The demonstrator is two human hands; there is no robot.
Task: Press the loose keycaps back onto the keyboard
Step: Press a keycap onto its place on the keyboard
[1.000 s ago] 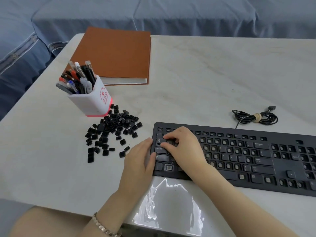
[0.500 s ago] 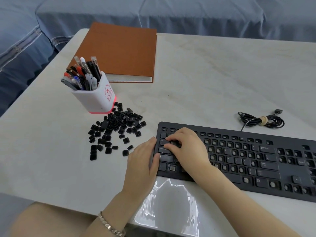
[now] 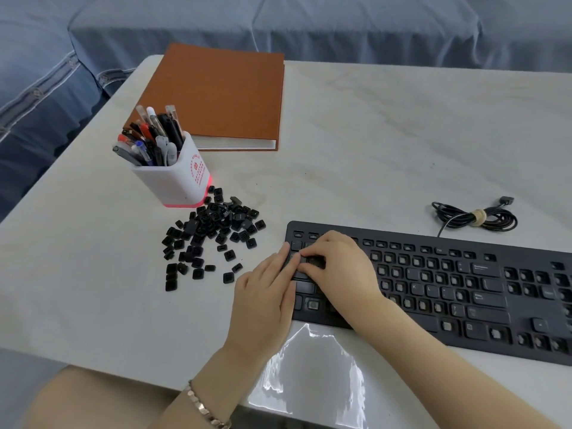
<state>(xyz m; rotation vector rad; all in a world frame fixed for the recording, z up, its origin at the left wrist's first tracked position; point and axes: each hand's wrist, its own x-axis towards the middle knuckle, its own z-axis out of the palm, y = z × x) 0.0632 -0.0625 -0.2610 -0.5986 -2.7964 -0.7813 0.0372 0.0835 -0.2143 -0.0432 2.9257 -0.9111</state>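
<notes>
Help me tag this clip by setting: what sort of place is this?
Probably a study corner at home: a pen holder full of pens, a brown notebook and a keyboard sit on a pale table, with blue bedding or a sofa cover right behind it.

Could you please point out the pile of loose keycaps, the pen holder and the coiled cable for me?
pile of loose keycaps (image 3: 216,222), head view, on the dense middle of the heap.
pen holder (image 3: 168,187), head view, on its white front wall.
coiled cable (image 3: 495,218), head view, on the bundled loops.
</notes>
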